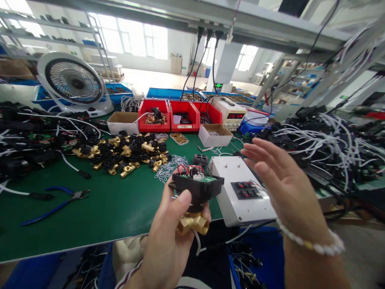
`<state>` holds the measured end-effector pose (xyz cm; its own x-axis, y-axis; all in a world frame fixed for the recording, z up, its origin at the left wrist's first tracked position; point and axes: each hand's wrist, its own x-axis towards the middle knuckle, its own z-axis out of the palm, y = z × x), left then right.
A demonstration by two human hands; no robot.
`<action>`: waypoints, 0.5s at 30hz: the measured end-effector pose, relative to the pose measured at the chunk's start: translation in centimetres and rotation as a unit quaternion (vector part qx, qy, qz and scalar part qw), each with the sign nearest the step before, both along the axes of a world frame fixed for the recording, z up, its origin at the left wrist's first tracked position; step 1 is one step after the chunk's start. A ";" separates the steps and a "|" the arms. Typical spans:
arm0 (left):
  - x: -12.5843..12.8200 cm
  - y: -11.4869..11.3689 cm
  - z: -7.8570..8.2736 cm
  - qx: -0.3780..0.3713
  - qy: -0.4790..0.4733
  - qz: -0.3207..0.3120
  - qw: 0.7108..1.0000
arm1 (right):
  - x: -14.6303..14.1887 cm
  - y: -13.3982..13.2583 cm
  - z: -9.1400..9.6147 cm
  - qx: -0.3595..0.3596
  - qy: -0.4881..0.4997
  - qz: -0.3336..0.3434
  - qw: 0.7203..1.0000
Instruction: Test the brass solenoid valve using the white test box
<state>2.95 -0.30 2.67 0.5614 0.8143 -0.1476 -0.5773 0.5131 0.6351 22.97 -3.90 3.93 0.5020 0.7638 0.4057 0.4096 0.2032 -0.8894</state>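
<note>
Head view: one brass valve (194, 208) in left hand (168, 241), three red bins (179, 114).

Left hand (168, 241) grips brass valve (194, 200), apparently.

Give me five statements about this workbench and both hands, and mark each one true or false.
1. The left hand holds a brass valve with a black top. True.
2. The right hand grips the blue pliers. False: it is open in the air above the white box; the pliers lie on the green mat.
3. The fan stands at the far left. True.
4. The red bins sit at the near edge. False: they are at the back.
5. Brass fittings lie piled on the mat. True.
</note>
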 end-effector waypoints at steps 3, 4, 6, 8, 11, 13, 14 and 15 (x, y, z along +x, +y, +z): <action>0.4 -0.4 0.2 -0.010 0.017 0.025 0.999 | -5.8 -1.8 -0.8 0.005 0.079 0.114 0.990; 0.5 -0.5 0.2 -0.013 0.024 0.036 0.999 | -7.3 -2.0 -1.2 0.001 0.108 0.129 0.986; 0.6 -0.8 0.3 -0.008 0.034 0.052 0.998 | -9.0 -1.9 -1.7 0.000 0.161 0.147 0.976; 0.7 -1.0 0.4 0.003 0.038 0.068 0.997 | -9.7 -1.5 -1.8 0.008 0.202 0.163 0.966; 0.8 -1.1 0.5 0.003 0.035 0.089 0.995 | -9.7 -1.2 -1.5 0.021 0.234 0.178 0.955; 0.6 -1.0 0.4 0.002 0.035 0.091 0.995 | -9.5 -1.3 -1.4 0.023 0.242 0.172 0.955; 0.5 -0.9 0.3 0.003 0.035 0.085 0.996 | -9.5 -1.3 -1.5 0.020 0.243 0.168 0.955; 0.4 -0.7 0.1 0.005 0.035 0.078 0.996 | -9.5 -1.4 -1.6 0.017 0.244 0.164 0.956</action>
<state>3.37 -1.03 2.81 0.4173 0.8923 -0.1722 -0.6039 0.4139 0.6812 13.51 -5.27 2.36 0.3728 0.9036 0.2111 -0.1432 0.2808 -0.9490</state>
